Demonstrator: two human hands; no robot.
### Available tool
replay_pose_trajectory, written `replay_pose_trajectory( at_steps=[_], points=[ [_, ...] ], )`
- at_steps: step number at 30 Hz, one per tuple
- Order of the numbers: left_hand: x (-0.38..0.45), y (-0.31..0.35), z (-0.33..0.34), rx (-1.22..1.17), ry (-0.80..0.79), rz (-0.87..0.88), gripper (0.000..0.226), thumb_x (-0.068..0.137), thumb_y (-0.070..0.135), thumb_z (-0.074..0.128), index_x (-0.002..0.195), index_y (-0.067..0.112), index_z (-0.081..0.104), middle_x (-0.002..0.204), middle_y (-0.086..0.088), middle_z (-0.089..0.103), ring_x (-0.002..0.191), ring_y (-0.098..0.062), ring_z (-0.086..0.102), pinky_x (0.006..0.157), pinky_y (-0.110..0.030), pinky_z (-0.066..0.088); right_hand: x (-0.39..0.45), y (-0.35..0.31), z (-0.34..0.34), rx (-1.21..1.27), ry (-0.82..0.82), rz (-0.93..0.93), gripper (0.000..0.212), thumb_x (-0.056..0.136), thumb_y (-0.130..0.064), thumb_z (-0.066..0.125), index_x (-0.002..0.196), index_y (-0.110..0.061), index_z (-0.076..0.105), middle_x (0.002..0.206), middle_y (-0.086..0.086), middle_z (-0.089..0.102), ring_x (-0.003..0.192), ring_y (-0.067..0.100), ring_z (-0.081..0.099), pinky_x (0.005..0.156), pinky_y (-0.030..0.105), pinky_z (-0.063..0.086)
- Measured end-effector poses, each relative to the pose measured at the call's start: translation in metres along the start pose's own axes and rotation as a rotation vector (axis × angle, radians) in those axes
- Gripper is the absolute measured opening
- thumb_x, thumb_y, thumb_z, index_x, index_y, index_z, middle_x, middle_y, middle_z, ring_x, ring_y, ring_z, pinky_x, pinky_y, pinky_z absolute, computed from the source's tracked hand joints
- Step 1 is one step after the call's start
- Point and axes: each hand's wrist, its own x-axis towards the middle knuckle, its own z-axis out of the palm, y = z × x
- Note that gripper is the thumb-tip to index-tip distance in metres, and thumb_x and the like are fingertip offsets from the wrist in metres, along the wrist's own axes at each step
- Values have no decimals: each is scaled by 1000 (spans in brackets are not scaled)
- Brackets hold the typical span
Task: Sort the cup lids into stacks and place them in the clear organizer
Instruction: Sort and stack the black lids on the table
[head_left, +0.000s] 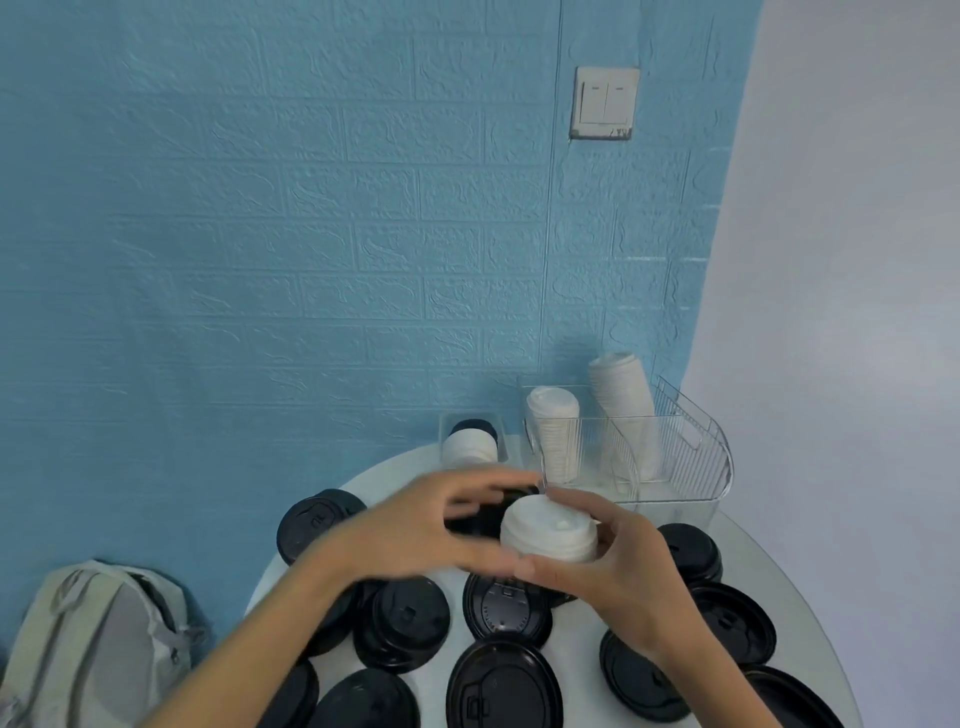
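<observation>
Head view: white lid stacks (555, 441) inside clear organizer (696, 457).

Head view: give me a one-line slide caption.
Both hands hold a white lid stack above scattered black lids.

two hands (415, 530), two clear organizers (696, 452), three white lid stacks (553, 434) inside, one backpack (93, 644).
</observation>
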Motion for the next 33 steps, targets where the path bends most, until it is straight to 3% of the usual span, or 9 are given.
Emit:
replay_pose_trajectory(
  at_steps=[3,5,11,15,20,24,28,30,33],
  points=[
    [50,-32,-35,30,329,-72,36,84,39,77,115,54,69,126,22,69,121,-2,62,111,-34,46,12,7,0,-8,47,-9,93,35,-72,93,120,-44,69,111,-17,74,102,1,69,92,31,58],
    [83,-64,-47,185,470,-157,31,91,34,74,116,52,66,131,14,67,125,-12,60,111,-40,45,14,9,4,-2,38,-17,94,34,-71,93,121,-44,68,111,-17,74,102,0,69,92,29,58],
    [124,-121,-48,453,271,-312,58,91,38,75,145,30,56,151,4,54,139,-19,50,113,-31,36,16,10,10,12,-32,-48,91,38,-61,97,122,-44,67,113,-25,72,105,-6,66,89,14,53],
    [128,-129,-43,364,278,-291,68,81,44,84,143,31,58,148,8,56,137,-14,50,112,-27,36,16,13,9,21,-24,-42,89,39,-56,99,122,-44,67,113,-29,70,106,-5,66,89,14,52],
    [132,-131,-46,295,368,-260,51,83,29,85,131,25,69,139,5,65,129,-16,59,113,-32,42,17,16,9,37,-8,-31,87,40,-50,101,120,-44,68,112,-26,71,104,-3,68,86,14,53],
    [129,-117,-57,177,509,-215,44,84,29,84,126,31,72,127,7,71,108,-17,66,103,-34,51,18,11,3,39,-20,-47,89,43,-47,100,124,-44,64,110,-29,70,102,-5,67,85,12,52],
    [121,-95,-70,77,512,-189,36,81,40,84,116,38,73,114,3,73,98,-18,65,96,-36,54,25,5,0,35,-1,-45,97,36,-61,97,126,-45,64,110,-18,73,98,-5,67,82,11,51],
    [113,-82,-71,-84,509,-193,31,81,43,82,110,42,74,109,-2,72,98,-20,67,94,-42,58,29,3,-1,27,14,-50,99,34,-62,95,126,-43,64,108,-17,74,95,-4,67,80,10,51],
    [96,-54,-68,-463,510,-186,20,95,24,72,113,32,72,99,0,71,88,-15,68,75,-29,60,34,1,-3,24,36,-68,99,41,-52,100,131,-38,62,106,-30,71,96,-6,67,80,10,51]
  ],
)
